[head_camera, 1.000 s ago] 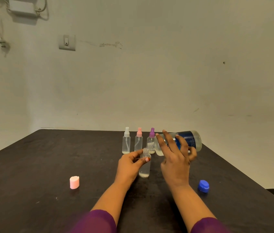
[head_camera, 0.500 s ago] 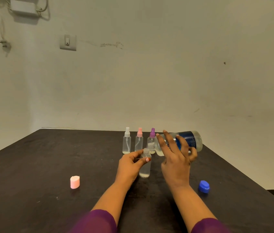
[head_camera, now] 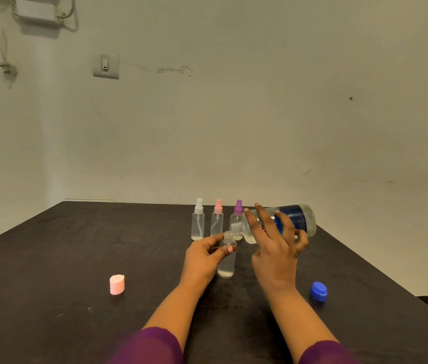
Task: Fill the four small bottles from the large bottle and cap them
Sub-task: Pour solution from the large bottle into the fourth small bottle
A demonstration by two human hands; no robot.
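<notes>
My left hand [head_camera: 202, 258] pinches an uncapped small clear bottle [head_camera: 226, 261] that stands upright on the black table [head_camera: 50, 271]. My right hand [head_camera: 276, 248] grips the large clear bottle with a blue label [head_camera: 297, 219], tipped nearly level, its mouth just over the small bottle's neck. A little liquid lies in the small bottle's bottom. Behind stand three small spray bottles with a white cap [head_camera: 198, 222], a pink cap [head_camera: 217, 220] and a purple cap [head_camera: 237, 219], each with a little liquid at the bottom.
A pink cap [head_camera: 117, 284] lies on the table to the left of my hands. A blue cap [head_camera: 318, 290] lies to the right, near the table's right edge. A pale wall stands close behind the table.
</notes>
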